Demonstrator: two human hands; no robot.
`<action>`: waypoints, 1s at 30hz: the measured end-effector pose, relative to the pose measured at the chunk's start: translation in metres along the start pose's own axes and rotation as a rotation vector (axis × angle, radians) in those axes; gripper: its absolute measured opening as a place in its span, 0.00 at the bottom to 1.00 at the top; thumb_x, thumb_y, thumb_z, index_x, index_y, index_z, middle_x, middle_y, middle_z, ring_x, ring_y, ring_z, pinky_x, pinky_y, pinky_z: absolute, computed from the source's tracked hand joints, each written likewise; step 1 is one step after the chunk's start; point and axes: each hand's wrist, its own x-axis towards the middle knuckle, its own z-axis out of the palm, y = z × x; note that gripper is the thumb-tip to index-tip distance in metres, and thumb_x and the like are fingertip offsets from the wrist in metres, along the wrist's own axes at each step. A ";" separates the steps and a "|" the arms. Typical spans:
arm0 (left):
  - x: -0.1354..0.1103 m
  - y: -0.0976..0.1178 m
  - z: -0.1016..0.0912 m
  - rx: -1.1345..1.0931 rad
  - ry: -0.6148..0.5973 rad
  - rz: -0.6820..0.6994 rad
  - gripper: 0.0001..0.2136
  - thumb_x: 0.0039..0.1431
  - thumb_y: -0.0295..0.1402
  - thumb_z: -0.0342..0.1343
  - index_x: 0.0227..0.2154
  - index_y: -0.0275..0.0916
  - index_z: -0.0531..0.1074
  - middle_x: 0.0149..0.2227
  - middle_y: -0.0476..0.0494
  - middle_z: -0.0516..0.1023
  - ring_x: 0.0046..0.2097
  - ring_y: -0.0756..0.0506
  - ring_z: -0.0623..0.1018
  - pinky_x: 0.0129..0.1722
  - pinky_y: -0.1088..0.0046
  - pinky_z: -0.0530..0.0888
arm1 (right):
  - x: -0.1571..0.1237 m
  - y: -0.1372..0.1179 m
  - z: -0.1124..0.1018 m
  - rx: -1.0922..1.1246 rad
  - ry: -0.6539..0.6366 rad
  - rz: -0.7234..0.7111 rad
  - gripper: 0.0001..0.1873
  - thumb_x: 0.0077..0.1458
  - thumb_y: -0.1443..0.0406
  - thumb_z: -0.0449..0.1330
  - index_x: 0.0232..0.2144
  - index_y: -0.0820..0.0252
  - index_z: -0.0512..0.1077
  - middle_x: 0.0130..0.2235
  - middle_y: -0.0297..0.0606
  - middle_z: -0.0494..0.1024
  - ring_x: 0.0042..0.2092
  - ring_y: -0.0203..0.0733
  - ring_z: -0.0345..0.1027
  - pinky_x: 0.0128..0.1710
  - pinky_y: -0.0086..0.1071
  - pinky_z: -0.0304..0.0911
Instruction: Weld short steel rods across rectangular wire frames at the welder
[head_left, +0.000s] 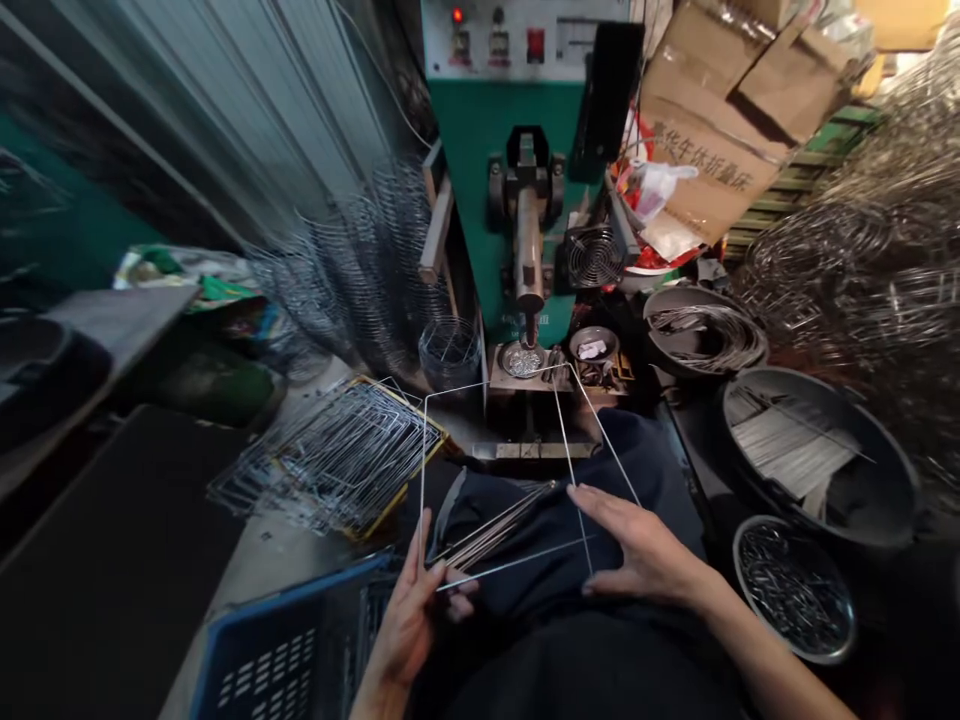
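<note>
A thin rectangular wire frame [424, 450] is held out over my lap, its far edge just in front of the welding machine's lower tip. My left hand [412, 620] pinches its near left corner between thumb and fingers. Across the frame runs a straight wire rod [568, 450]. My right hand [645, 550] has its fingertips and thumb at the rod's near end; the frame's right side passes behind that hand. Several loose wire rods [495, 530] lie on my lap, near my left hand.
A green spot-welding machine [465, 200] stands ahead, with a small dish of metal bits [523, 360] beneath its tip. Stacked wire frames [337, 450] lie left, above a blue basket [262, 610]. Right are a pan of rods [892, 480] and a bowl of small parts [795, 590].
</note>
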 end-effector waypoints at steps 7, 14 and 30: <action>-0.010 -0.004 -0.009 -0.014 0.009 0.030 0.41 0.60 0.38 0.58 0.69 0.51 0.38 0.24 0.46 0.77 0.18 0.49 0.72 0.19 0.78 0.67 | -0.015 -0.030 -0.029 -0.078 -0.041 0.034 0.53 0.49 0.59 0.68 0.70 0.51 0.44 0.69 0.38 0.52 0.68 0.48 0.50 0.66 0.40 0.52; -0.024 -0.005 -0.011 -0.022 -0.016 0.045 0.42 0.61 0.38 0.57 0.69 0.53 0.35 0.25 0.45 0.79 0.18 0.48 0.74 0.19 0.76 0.70 | 0.002 -0.026 -0.030 -0.156 -0.049 0.025 0.47 0.55 0.62 0.62 0.70 0.50 0.43 0.69 0.36 0.51 0.67 0.44 0.51 0.65 0.39 0.55; -0.021 0.001 -0.008 -0.029 -0.018 0.046 0.44 0.59 0.37 0.59 0.69 0.50 0.35 0.25 0.44 0.80 0.18 0.46 0.75 0.18 0.76 0.71 | 0.004 -0.008 -0.022 -0.095 -0.018 0.084 0.44 0.55 0.61 0.62 0.69 0.55 0.48 0.68 0.42 0.54 0.67 0.47 0.51 0.66 0.43 0.53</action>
